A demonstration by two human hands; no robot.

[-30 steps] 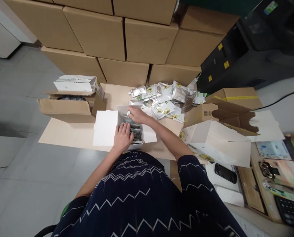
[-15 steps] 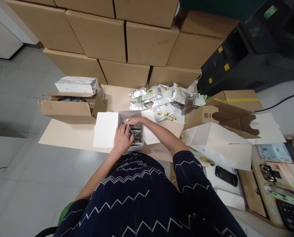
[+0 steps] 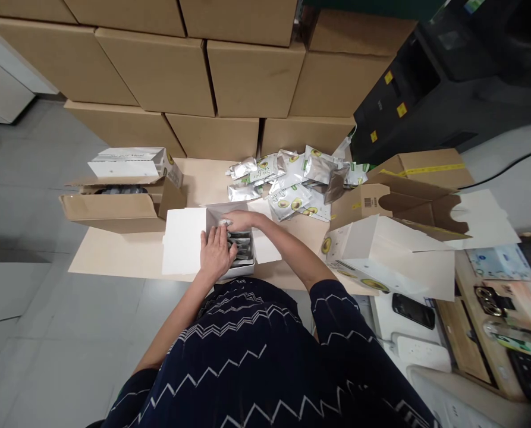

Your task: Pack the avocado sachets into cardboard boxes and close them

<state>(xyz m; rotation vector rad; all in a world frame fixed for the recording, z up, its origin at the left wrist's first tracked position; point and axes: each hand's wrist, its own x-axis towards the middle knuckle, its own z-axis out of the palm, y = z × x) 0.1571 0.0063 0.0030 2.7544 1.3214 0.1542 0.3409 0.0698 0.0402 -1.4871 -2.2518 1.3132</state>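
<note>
A white carton point(image 3: 185, 242) stands with its flaps spread at the front of the table, before my body. Several silver pouches point(image 3: 242, 249) are packed upright in a row inside it. My left hand point(image 3: 216, 252) rests over the carton's left side, fingers stretched out on the pouches. My right hand point(image 3: 241, 220) reaches in at the far end, its fingers closed about a silver pouch with a pale tip point(image 3: 225, 222) showing beside them. The lower part of this pouch is hidden by both hands.
Loose avocado-print pouches point(image 3: 292, 178) lie piled behind the carton. A brown box point(image 3: 109, 208) stands left, with a white printed carton point(image 3: 129, 161) behind it. To the right are an open brown box point(image 3: 426, 208), another white carton point(image 3: 394, 255) and a phone point(image 3: 413, 310). Stacked cardboard boxes point(image 3: 251, 77) wall the back.
My head view has shifted slightly, so the scene sits a little more to the left. Both hands stay in the carton; the left fingers have moved closer to the right fingertips.
</note>
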